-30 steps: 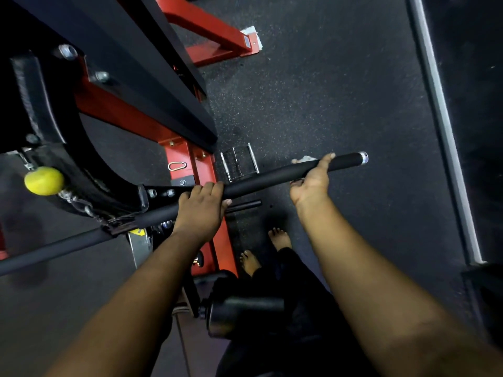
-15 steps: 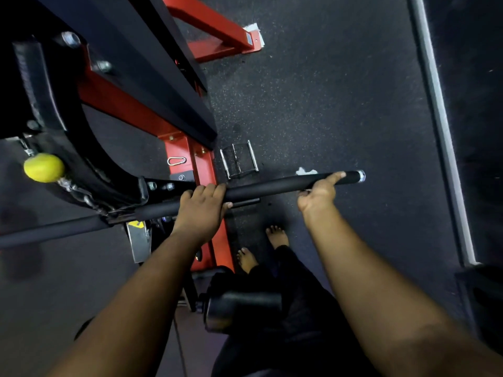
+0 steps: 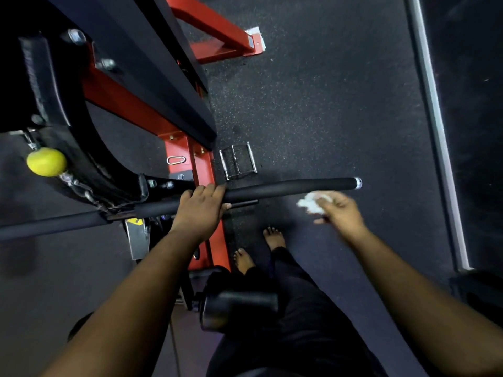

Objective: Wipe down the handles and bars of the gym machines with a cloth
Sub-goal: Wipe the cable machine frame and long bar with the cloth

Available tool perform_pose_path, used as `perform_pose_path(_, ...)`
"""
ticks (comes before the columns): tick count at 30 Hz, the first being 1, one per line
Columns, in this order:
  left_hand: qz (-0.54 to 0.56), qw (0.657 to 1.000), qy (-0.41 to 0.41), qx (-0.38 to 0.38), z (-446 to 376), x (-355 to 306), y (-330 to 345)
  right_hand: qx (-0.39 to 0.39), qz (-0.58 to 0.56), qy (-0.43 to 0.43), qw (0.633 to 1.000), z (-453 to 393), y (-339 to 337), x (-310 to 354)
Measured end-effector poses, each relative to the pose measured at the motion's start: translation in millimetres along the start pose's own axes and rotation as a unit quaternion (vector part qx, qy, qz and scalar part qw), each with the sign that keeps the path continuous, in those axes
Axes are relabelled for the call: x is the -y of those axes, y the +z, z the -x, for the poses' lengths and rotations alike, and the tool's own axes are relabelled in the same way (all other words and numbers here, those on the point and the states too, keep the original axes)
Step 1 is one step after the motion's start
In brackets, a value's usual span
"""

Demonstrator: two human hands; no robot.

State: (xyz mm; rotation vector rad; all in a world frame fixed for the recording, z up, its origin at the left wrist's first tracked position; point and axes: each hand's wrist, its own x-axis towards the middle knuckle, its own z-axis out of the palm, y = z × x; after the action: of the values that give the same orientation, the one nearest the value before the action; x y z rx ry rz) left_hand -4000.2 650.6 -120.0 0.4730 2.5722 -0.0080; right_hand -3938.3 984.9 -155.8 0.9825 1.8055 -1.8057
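Observation:
A long black padded pull-down bar [image 3: 288,189] runs across the view, hung from the red and black cable machine [image 3: 187,159]. My left hand [image 3: 201,210] grips the bar near its middle. My right hand [image 3: 340,210] is off the bar, just below its right end, and holds a crumpled white cloth [image 3: 313,204]. That hand is blurred by motion. The bar's chrome end cap [image 3: 358,183] shows at the far right.
A metal close-grip handle [image 3: 238,160] lies on the rubber floor by the red upright. A yellow stopper ball [image 3: 46,161] hangs on the cable at left. A black roller pad [image 3: 239,308] sits below, near my bare feet [image 3: 258,248]. A pale wall strip [image 3: 435,131] borders the right.
My right hand has come off the bar's right end and dropped below it with the white cloth. The bar has sunk lower in view; my left hand keeps its grip.

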Motion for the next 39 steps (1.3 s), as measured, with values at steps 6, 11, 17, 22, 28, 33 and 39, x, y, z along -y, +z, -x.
perform_pose_path(6, 0.008, 1.0, -0.009, -0.008, -1, -3, -3, -0.227, 0.291, -0.152, 0.917, -50, -73, -21)
perform_pose_path(11, 0.017, 1.0, -0.026, 0.002, -5, -4, -8, -0.256, 0.237, -0.115, 0.93, -65, -8, -17)
perform_pose_path(17, 0.016, 1.0, -0.023, 0.008, -3, -6, -11, -0.196, 0.179, -0.198, 0.943, -26, 94, -5)
perform_pose_path(22, 0.017, 1.0, -0.021, -0.004, 1, -5, -7, -0.013, 0.275, -0.365, 0.889, -2, 71, -2)
perform_pose_path(28, 0.01, 0.998, -0.062, -0.027, 9, 3, -9, -0.181, 0.274, -0.195, 0.924, -54, -8, 2)
perform_pose_path(33, -0.024, 0.997, -0.061, -0.051, 26, 29, 4, -0.17, 0.311, -0.129, 0.926, -79, -10, -8)
perform_pose_path(39, -0.028, 0.992, -0.105, -0.059, 35, 37, 7, -0.136, 0.316, -0.212, 0.915, -41, 87, -6)
